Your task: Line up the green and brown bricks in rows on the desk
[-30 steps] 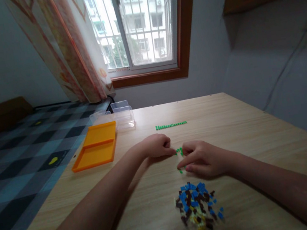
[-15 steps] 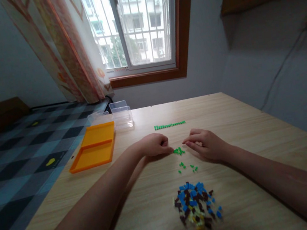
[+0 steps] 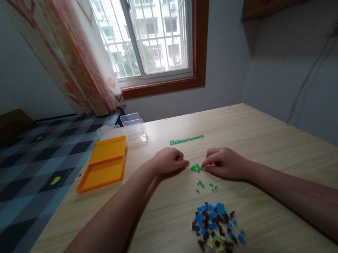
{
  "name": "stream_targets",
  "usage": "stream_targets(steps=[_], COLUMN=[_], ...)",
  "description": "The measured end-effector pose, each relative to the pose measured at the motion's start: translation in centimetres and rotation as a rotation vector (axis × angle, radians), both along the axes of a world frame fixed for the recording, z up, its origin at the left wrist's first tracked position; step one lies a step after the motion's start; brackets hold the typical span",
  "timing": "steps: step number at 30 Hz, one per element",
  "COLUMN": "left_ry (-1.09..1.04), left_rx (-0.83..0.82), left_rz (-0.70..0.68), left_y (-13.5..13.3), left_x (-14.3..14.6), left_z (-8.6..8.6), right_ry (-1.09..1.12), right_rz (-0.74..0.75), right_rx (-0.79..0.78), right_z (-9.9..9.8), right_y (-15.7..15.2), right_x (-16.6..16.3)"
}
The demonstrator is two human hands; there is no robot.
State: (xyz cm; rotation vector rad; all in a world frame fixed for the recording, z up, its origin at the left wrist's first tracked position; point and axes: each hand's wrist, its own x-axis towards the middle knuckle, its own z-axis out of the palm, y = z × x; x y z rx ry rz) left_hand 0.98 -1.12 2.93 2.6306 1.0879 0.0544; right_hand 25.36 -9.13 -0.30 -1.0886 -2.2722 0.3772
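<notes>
A small heap of tiny green building bricks (image 3: 196, 168) lies on the table between my hands. On its left rests my left hand (image 3: 170, 160), fingers curled in and thumb pointing at the heap; whatever its fingers hold is hidden. My right hand (image 3: 224, 163) reaches in from the other side, thumb and index finger pinched on a green brick at the heap's right edge. Farther back runs a neat row of green bricks (image 3: 187, 140). Several loose green bricks (image 3: 200, 184) lie scattered nearer to me.
A mixed pile of blue, dark brown and yellow bricks (image 3: 215, 226) is close to me. An orange two-part tray (image 3: 106, 162) and clear plastic boxes (image 3: 134, 131) stand at the table's left side. A checked bed (image 3: 14, 185) adjoins the table on the left.
My right hand has lowered slightly, and its fingertips have closed in on the right edge of the green heap. My left hand has stayed almost in place.
</notes>
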Motion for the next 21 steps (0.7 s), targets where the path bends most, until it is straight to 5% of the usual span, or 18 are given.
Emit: stream_targets(steps=[9, 21], left_ry=[-0.019, -0.16], left_rx=[-0.017, -0.062], left_rz=[0.001, 0.036], left_y=[-0.2, 0.4], left_x=[-0.2, -0.5], left_z=[0.5, -0.4], right_ry=[-0.074, -0.061], right_rz=[-0.064, -0.559], right_rx=[-0.009, -0.025], right_z=[0.4, -1.4], right_y=[0.3, 4.8], right_x=[0.8, 4.9])
